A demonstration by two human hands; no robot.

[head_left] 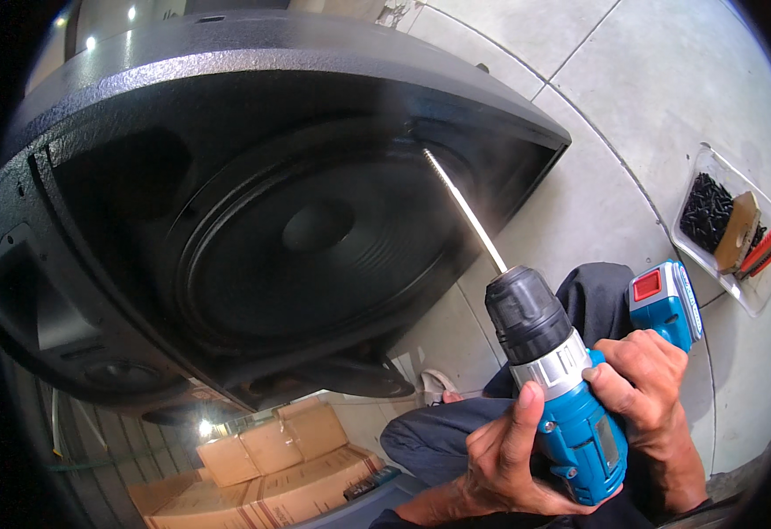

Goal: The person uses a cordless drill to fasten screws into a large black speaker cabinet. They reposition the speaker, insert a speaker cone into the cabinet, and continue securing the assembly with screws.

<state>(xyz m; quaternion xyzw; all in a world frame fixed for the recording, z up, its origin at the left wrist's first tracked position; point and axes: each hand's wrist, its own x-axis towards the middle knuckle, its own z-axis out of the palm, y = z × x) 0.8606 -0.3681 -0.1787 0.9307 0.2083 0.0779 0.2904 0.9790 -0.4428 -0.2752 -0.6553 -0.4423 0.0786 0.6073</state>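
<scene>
A blue and black cordless drill (580, 432) lies across both my hands, its long metal bit (465, 212) pointing up and left. My right hand (646, 379) is wrapped round the handle, just below the blue battery (665, 304). Behind the chuck, my left hand (505, 454) grips the drill's body, thumb raised along its side. The bit's tip is at the upper right rim of the round speaker cone (315, 238) set in a large black cabinet (253, 62). Whether the tip touches a screw there is too dark to tell.
On the tiled floor (668, 79) at right stands a clear plastic tray (699, 234) with black screws (712, 212), a piece of cardboard and a red-handled tool (769, 242). Cardboard boxes (271, 485) lie at lower left. Another black speaker cabinet (59, 326) stands at far left.
</scene>
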